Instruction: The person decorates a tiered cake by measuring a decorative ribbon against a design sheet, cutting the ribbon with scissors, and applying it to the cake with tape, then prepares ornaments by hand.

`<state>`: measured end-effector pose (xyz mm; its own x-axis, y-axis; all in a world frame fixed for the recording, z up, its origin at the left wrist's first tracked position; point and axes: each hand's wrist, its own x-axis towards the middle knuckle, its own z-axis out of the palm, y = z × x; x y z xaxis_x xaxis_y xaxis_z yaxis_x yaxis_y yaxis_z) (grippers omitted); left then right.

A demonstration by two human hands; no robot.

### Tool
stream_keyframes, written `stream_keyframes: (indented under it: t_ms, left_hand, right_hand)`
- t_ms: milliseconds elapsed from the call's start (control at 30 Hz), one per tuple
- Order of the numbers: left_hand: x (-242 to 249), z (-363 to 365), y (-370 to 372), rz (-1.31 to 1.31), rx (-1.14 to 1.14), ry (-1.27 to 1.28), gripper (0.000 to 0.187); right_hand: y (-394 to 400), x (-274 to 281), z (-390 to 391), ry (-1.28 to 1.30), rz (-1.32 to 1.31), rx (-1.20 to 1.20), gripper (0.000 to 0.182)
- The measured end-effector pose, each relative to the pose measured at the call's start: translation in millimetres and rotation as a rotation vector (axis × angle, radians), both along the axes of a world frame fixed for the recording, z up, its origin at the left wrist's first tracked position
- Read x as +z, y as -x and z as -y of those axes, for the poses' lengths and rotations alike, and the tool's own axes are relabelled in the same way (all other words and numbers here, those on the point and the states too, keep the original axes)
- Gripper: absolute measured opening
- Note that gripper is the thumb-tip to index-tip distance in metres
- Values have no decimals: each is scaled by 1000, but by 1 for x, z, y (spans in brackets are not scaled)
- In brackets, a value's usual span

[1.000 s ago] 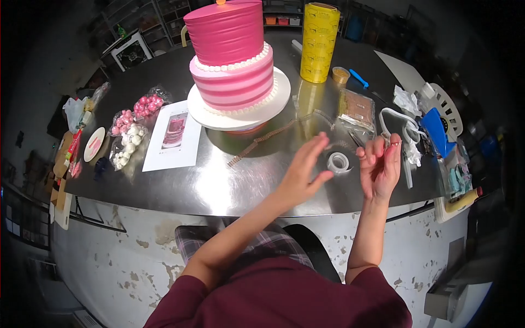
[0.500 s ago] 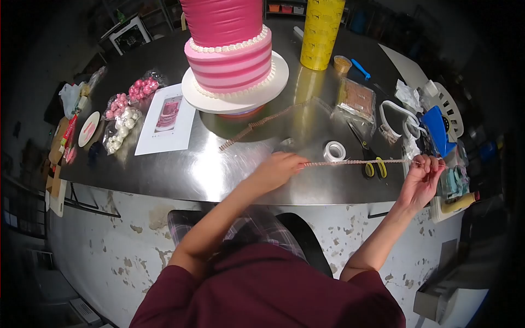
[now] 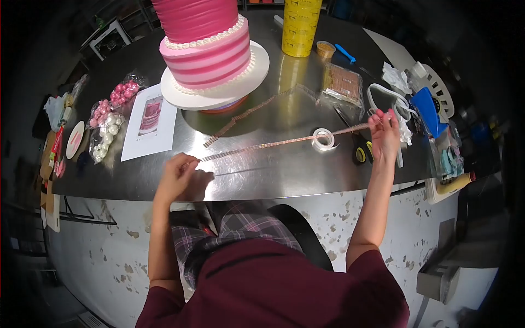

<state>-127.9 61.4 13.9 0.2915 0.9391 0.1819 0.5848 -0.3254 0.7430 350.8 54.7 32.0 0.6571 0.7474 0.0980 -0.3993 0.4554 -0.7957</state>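
Observation:
My left hand (image 3: pixel 176 174) pinches one end of a thin rose-gold beaded trim strip (image 3: pixel 262 146) near the table's front edge. Toward the other end, my right hand (image 3: pixel 384 131) has its fingers closed on it, raised over the right side. Between them the strip stretches nearly straight and passes over a roll of white tape (image 3: pixel 322 147). Another similar trim strip (image 3: pixel 249 113) lies loosely bent on the metal table behind. Scissors with yellow-and-black handles (image 3: pixel 359 155) lie close to my right hand, partly hidden by it.
A pink striped tiered cake (image 3: pixel 208 63) stands on a white board (image 3: pixel 261 65) at the back. Nearby are a printed picture (image 3: pixel 134 139), bagged balls (image 3: pixel 109 128), a yellow cylinder (image 3: pixel 301 27), a packet (image 3: pixel 343 82) and a blue scraper (image 3: pixel 428 112).
My left hand has moved left along the table, and the span of strip between my hands is longer. My right hand has shifted left and up. The view has turned slightly.

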Motion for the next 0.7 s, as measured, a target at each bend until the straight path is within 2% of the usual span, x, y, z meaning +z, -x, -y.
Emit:
stream_keyframes:
  t_ms: [200,333,400,500,633,700]
  left_hand:
    - [-16,-13,40,151,145,142,13]
    - [-16,-14,49,202,206,230,13]
    - [-20,-15,53,279,198,233,13]
    - [-19,-15,60,156,221,134,14]
    - [-21,-22,64,248,328,-70,15]
    - [-23,-29,64,389,348,-64,12]
  right_hand:
    - [1,-17,-31,306,323,99,22]
    - [2,-27,-45,390,405,157,23]
    - [4,-26,-45,400,391,161,22]
    - [10,-27,-49,343,294,219,21]
    - [12,-31,-54,259,201,293,20]
    - [18,-29,-56,210,169,305,20]
